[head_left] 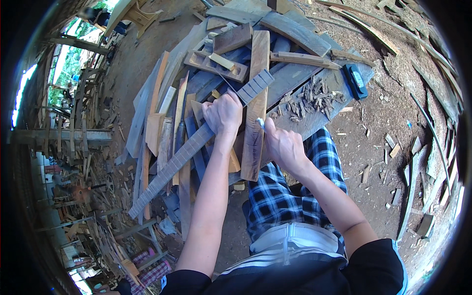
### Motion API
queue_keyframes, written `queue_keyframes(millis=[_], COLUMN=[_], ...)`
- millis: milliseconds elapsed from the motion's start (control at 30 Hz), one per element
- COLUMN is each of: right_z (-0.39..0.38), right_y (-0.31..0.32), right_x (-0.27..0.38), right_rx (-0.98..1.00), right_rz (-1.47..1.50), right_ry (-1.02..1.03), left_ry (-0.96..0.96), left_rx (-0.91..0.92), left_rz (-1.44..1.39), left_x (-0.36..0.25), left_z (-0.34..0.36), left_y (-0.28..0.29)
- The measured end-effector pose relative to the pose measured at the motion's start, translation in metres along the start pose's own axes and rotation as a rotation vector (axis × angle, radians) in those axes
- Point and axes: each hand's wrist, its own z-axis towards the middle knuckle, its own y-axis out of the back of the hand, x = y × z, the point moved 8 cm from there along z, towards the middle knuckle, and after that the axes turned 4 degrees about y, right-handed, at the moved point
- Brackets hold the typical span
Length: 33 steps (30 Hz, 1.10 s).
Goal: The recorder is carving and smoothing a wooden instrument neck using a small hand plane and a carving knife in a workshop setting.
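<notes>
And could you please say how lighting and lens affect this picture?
Head view, left rim: daylight gaps blow out to white; head view, outer edge: black vignette, fisheye bending; head view, centre: left hand and cross-lined strip look fairly sharp.

Honestly can't read a single word or number anywhere in this, and the closest thing to a label is the pale panel [358, 77] on that black gadget [355, 82] at the far right of the grey board [337, 78], with markings way too tiny.
</notes>
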Motion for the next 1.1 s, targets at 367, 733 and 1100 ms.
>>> queue_keyframes(millis=[367, 733, 1100], right_z=[0.001, 0.012, 0.019], right_y=[0.000, -0.006, -0.004], right_x=[-0.001, -0.004, -0.002], right_rx=[-0.050, -0.076, -0.113], right_rz=[0.033, 0.016, -0.010], right_ry=[0.017, 0.010, 0.052], left_ry=[0.000, -0.025, -0.042], left_rx=[-0.018, -0.046, -0.093], left_rz=[-0.026, -0.073, -0.061], left_x=[0.000, -0.006, -0.006], left_z=[-0.001, 0.001, -0.003], left_y=[0.003, 0.007, 0.005])
